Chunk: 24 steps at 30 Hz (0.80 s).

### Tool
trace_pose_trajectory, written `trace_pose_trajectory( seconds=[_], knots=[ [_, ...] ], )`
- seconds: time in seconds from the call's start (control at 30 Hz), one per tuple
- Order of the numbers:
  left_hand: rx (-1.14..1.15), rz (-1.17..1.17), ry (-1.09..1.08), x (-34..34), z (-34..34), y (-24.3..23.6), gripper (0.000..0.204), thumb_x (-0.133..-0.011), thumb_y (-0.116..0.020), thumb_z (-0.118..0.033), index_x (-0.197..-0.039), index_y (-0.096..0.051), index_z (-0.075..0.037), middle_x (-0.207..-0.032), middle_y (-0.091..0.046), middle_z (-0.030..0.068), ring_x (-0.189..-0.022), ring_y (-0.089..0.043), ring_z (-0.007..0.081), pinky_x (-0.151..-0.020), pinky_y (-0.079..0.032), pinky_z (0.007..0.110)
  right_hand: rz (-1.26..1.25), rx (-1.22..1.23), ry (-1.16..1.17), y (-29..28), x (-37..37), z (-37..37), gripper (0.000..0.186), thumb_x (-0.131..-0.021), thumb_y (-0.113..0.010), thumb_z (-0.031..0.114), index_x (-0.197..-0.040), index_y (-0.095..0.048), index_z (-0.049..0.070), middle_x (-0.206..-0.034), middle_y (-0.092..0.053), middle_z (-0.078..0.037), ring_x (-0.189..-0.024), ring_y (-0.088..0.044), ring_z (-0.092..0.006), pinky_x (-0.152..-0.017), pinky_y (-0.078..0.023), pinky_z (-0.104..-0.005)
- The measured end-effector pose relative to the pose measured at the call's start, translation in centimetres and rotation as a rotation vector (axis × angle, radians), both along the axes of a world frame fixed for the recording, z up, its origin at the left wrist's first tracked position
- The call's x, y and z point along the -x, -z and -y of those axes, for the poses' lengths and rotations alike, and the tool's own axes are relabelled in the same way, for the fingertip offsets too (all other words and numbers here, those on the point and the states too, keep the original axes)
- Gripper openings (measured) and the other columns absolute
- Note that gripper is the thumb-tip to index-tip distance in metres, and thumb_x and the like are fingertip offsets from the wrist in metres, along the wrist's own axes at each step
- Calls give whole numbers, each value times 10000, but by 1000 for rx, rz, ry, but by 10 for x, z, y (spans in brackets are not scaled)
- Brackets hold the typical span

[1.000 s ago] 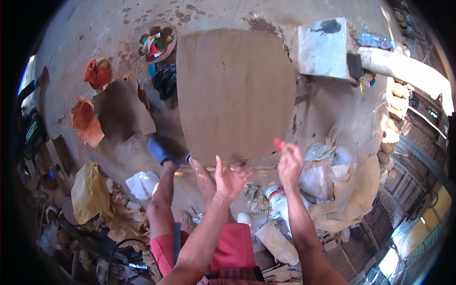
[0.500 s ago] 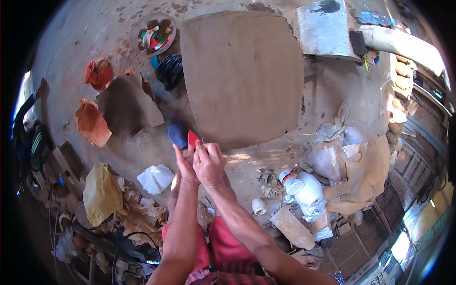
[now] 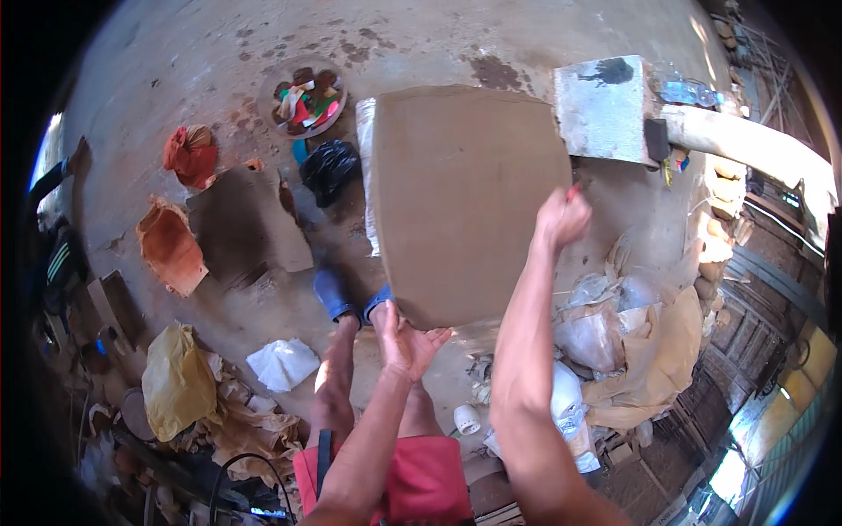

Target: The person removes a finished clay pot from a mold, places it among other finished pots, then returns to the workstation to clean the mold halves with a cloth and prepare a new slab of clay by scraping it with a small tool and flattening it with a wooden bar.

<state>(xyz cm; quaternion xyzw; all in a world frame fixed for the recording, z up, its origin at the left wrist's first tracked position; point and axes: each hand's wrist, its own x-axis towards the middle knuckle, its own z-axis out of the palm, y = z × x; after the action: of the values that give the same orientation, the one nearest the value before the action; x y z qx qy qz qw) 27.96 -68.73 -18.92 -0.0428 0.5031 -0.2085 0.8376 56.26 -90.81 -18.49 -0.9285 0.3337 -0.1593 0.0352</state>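
A large, flat, square brown slab that looks like smooth clay (image 3: 469, 206) lies in front of me, with a whitish sheet edge showing along its left side. My right hand (image 3: 563, 216) is closed in a fist at the slab's right edge. A small red piece, flat and pointed in the earlier frame, pokes out of it; the fingers hide most of it. Near the slab's lower left corner, above my knees, my left hand (image 3: 410, 344) is open with fingers spread and nothing in it.
Left of the slab are a black plastic bag (image 3: 331, 173), a bowl of colourful pieces (image 3: 274, 86), an orange bundle (image 3: 189, 156) and a brown sheet (image 3: 241, 219). A whitish block (image 3: 596, 123) stands at the far right. Plastic bags (image 3: 592, 333) lie nearer. Someone's hand (image 3: 81, 158) shows far left.
My right hand has swung away from my left, over to the slab's right edge, carrying the red piece. My left hand has moved right and spread its fingers. The view has shifted.
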Motion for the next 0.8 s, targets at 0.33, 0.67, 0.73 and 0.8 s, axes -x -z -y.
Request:
trace_pose_trajectory(
  seconds=[0.33, 0.67, 0.73, 0.8],
  knots=[
    [11, 71, -17, 6, -4, 4, 1181, -909, -524, -957, -1730, -274, -146, -1650, -495, 164, -1408, -569, 412, -1167, -467, 560, -111, -163, -1301, -2, -76, -176, 142, -906, -658, 81, -945, -788, 124, -905, -684, -93, -867, -726, -309, -739, -611, -446],
    [183, 109, -201, 24, -25, 21, 1371, -843, -519, -1016, -1793, 16, -184, -1704, -421, 180, -1392, -572, 420, -1200, -437, 591, -418, -261, -1476, -35, 223, -112, 438, -784, -758, 105, -1211, -774, 9, -1011, -681, -86, -998, -665, -287, -783, -540, -451],
    [71, -6, -137, 35, -27, 28, 1378, -846, -522, -1012, -1790, 66, -198, -1713, -395, 182, -1369, -577, 409, -1181, -451, 570, -501, -277, -1435, -42, 266, -101, 394, -839, -725, 115, -1211, -774, -7, -1022, -669, -90, -1014, -659, -276, -815, -537, -436],
    [-48, -132, 23, 42, -19, 23, 1379, -855, -548, -993, -1794, 83, -205, -1693, -384, 171, -1264, -594, 342, -1069, -511, 477, -601, -321, -1368, -47, 312, -77, 395, -861, -728, 106, -1239, -768, -3, -1032, -674, -97, -1003, -665, -285, -827, -542, -446]
  ],
)
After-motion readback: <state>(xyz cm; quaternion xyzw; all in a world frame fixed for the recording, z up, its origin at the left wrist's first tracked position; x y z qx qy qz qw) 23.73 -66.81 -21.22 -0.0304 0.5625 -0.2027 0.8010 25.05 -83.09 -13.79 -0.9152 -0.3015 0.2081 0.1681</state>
